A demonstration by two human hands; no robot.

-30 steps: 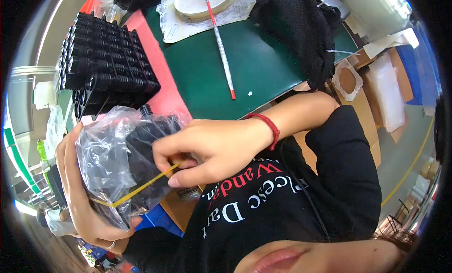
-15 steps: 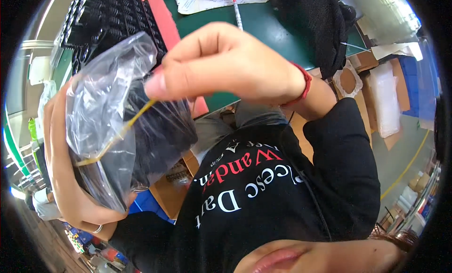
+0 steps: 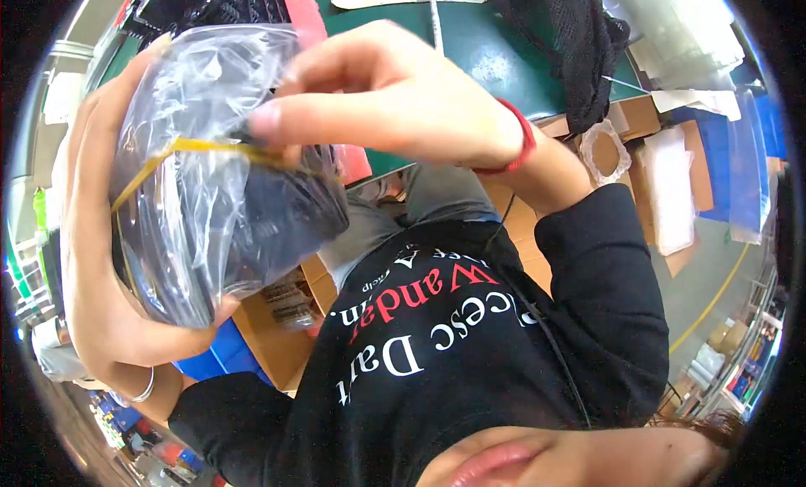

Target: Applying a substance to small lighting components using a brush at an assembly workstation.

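Note:
My left hand [image 3: 101, 269] is wrapped around the outer side of a clear plastic bag [image 3: 201, 75] holding dark, black contents that I cannot make out. A yellow rubber band [image 3: 197, 144] runs across the bag from near my left palm towards my right fingertips. My right hand [image 3: 378, 101], with a red cord at its wrist, is closed with thumb and fingers pinched at the band's far end, against the bag. Its fingertips are slightly blurred.
Stacked black parts [image 3: 201, 4] sit beyond the bag, beside a pink strip [image 3: 302, 13] on the green table [image 3: 495, 59]. Black mesh cloth [image 3: 579, 50] hangs over the table's right side. Open cardboard boxes [image 3: 269, 344] stand below. At right is a white plastic-wrapped pack [image 3: 669, 189].
The rubber band has gone from a stretched line pulled off the bag to lying across its middle. The bag has tilted and risen slightly, and my right fingers have come against it.

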